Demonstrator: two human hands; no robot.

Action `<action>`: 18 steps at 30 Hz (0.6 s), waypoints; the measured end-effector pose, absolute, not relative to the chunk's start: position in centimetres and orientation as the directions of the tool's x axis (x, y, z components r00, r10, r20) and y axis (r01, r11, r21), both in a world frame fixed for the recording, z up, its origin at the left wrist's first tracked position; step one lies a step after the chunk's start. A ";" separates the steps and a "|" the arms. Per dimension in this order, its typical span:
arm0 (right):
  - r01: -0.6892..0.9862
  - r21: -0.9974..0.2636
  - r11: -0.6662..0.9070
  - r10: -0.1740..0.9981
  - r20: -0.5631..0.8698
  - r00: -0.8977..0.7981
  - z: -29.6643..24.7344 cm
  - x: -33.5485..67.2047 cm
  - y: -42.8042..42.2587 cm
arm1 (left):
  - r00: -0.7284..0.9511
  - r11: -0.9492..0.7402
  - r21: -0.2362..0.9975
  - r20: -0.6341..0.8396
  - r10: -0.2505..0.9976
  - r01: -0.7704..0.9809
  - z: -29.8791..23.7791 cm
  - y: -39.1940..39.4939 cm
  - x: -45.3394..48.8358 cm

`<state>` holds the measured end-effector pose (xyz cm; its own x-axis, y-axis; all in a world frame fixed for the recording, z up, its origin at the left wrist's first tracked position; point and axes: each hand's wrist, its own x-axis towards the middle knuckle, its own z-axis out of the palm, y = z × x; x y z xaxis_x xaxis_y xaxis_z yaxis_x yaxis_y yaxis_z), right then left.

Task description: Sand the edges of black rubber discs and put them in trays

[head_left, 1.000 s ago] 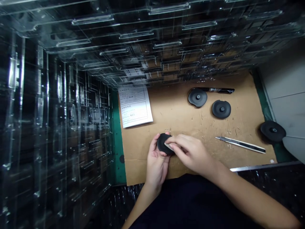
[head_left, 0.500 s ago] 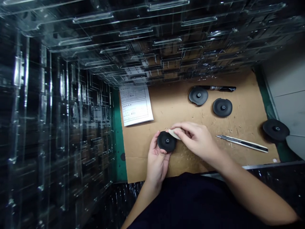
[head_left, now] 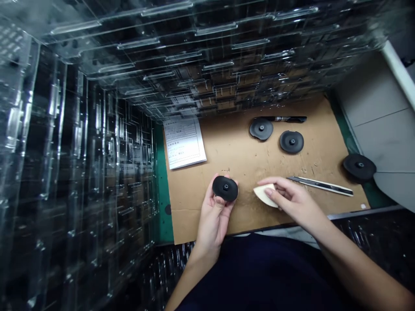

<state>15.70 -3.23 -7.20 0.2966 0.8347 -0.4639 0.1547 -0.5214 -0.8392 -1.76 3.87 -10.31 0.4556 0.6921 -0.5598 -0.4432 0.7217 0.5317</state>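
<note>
Beside the cardboard sheet, clear plastic drawers stack.

The white paper form has small printed words in boxes, but they are too blurry to read. No other words can be read.

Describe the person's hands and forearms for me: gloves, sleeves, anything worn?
The left hand and right hand are bare, with no gloves, rings or watch visible. The left forearm and right forearm show no sleeve. A dark navy garment covers the body between them.
</note>
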 end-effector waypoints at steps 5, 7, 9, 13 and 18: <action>0.352 -0.932 -0.083 0.970 0.005 0.242 -4.0 11.2 -0.7 | 0.513 0.755 0.555 -0.561 0.650 -0.349 -8.4 2.7 -2.0; 0.396 -0.918 -0.028 0.992 0.023 0.124 -3.3 10.8 -0.7 | 0.522 0.756 0.569 -0.559 0.645 -0.325 -7.9 2.4 -2.3; 0.401 -0.916 -0.020 1.000 -0.026 -0.009 -2.9 11.1 -0.6 | 0.506 0.728 0.594 -0.537 0.675 -0.342 -7.4 2.0 -2.4; 0.476 -0.877 0.067 0.986 0.132 0.105 -2.3 11.4 -0.8 | 0.506 0.715 0.613 -0.523 0.686 -0.336 -6.6 1.1 -2.2; 0.370 -0.923 0.100 0.995 0.096 -0.029 -1.1 11.6 -2.4 | 0.502 0.742 0.593 -0.560 0.659 -0.313 -5.7 0.8 -2.3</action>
<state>11.64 -2.36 -1.05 -0.0286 0.9949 0.0963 0.3704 0.1000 -0.9235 -2.35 0.79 -5.71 0.5018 0.6590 -0.5603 -0.3128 0.7422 0.5928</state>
